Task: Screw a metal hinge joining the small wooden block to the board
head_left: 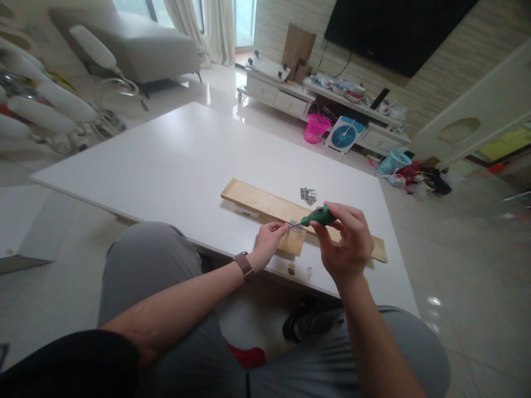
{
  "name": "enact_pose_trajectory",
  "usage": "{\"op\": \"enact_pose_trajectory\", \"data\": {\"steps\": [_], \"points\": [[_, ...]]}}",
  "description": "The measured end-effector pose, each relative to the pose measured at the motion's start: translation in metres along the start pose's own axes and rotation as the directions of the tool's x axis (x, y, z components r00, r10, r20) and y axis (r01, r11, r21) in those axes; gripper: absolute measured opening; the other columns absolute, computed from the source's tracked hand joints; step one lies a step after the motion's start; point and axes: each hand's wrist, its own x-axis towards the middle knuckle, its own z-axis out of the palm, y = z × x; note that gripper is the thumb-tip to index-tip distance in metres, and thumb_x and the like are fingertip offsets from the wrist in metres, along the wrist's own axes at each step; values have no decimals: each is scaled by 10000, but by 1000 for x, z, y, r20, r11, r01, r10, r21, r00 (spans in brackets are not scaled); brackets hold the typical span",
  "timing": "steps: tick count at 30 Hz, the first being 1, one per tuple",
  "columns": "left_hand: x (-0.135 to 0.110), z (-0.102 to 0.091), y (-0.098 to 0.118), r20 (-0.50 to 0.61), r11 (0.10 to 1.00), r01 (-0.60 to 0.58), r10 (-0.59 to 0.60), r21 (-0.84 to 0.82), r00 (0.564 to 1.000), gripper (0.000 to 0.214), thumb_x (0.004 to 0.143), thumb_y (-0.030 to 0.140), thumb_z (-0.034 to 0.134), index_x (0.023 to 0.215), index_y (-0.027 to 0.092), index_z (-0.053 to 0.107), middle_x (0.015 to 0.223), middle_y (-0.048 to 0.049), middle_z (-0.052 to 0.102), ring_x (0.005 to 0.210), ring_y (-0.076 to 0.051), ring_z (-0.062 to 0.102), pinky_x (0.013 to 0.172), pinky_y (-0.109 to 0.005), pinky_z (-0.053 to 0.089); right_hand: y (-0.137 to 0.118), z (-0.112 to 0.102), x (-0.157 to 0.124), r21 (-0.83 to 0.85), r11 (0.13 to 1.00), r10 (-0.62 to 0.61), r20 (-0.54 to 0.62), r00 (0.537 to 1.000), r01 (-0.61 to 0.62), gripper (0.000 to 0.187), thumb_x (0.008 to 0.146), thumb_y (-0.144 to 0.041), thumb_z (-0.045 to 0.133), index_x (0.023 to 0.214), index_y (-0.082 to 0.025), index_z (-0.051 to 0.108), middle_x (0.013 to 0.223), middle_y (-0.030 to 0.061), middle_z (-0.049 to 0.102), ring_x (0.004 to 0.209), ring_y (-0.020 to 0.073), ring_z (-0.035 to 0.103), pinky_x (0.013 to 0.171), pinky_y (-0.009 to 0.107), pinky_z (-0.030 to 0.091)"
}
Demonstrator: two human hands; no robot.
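Observation:
A green-handled screwdriver (320, 216) is gripped in my right hand (350, 240), its shaft slanting down to the left. The shaft's tip is by a metal hinge (296, 226), which lies where a long wooden board (261, 201) meets a short wooden board (293, 243). My left hand (269, 241) is pinched closed at the hinge's left side, beside the screwdriver tip. Whatever sits between those fingertips is too small to make out. Beyond the long board lies a small pile of metal hinges and screws (308, 195).
The boards rest on a white table (166, 160), near its front edge. Two small objects, one brownish (291, 269) and one clear (309, 272), lie near that edge. A pink basket (317, 129) and a blue-and-white fan (345, 134) stand on the floor beyond.

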Motion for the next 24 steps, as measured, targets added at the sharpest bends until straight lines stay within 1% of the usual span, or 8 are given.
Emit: {"op": "enact_pose_trajectory", "data": {"steps": [3,7,12,15,18,19,21,24], "points": [[-1,-1,0,-3,1000,0,0,9,1000,310,767,481,839,809,175,815,847,-79,791,808,-218,663,752,-323,463,0,4,2,-43,999,-19,-54,998,17,520,938,-173,827,1405,-343,672,1169,61,742,1038,234,791,776,401,759],[0,-1,-2,-7,1000,-8,8,22,1000,309,776,482,820,818,176,828,859,-88,798,815,-220,665,754,-320,470,2,7,-1,-2,1000,17,-67,998,-17,583,917,-146,833,1435,-349,658,1202,63,710,1019,239,798,789,420,750],[1,-2,-5,-12,999,11,-10,34,1000,294,760,475,810,817,188,834,846,-76,792,794,-214,650,735,-313,462,1,7,-4,76,994,78,-32,996,-75,541,995,-154,657,1503,-337,612,1386,118,700,1237,311,768,946,545,726],[1,-2,-5,-14,999,22,-22,28,1000,285,756,467,809,812,188,835,839,-72,792,779,-208,639,717,-309,450,-2,7,2,19,1000,26,-77,997,-25,483,976,-151,702,1424,-326,657,1279,100,753,1210,301,772,950,542,713],[1,-2,-3,-19,999,28,-27,20,999,276,761,456,798,797,184,833,820,-71,784,757,-199,621,697,-305,437,-3,8,9,-74,997,-10,-134,991,0,404,916,-175,820,1282,-305,707,1099,62,749,1028,250,766,848,447,700],[0,-2,-2,-16,999,29,-29,14,999,275,763,454,794,794,183,832,816,-70,781,751,-196,617,695,-305,434,-3,8,11,-86,996,5,-147,989,-18,383,907,-187,834,1253,-297,713,1069,55,733,1004,242,752,831,430,689],[-1,-2,-1,-4,1000,30,-30,-1,1000,278,762,454,793,790,180,828,812,-68,775,745,-194,614,698,-309,435,-3,8,14,-63,995,69,-141,988,-78,339,930,-203,793,1248,-286,708,1107,66,718,1058,253,741,856,440,678],[-1,-1,-1,3,1000,27,-27,-16,1000,296,748,465,806,791,173,827,797,-65,765,737,-193,610,700,-313,433,-4,10,21,32,984,174,-34,984,-173,360,990,-185,650,1334,-289,671,1265,97,725,1207,281,744,946,495,679]]}}
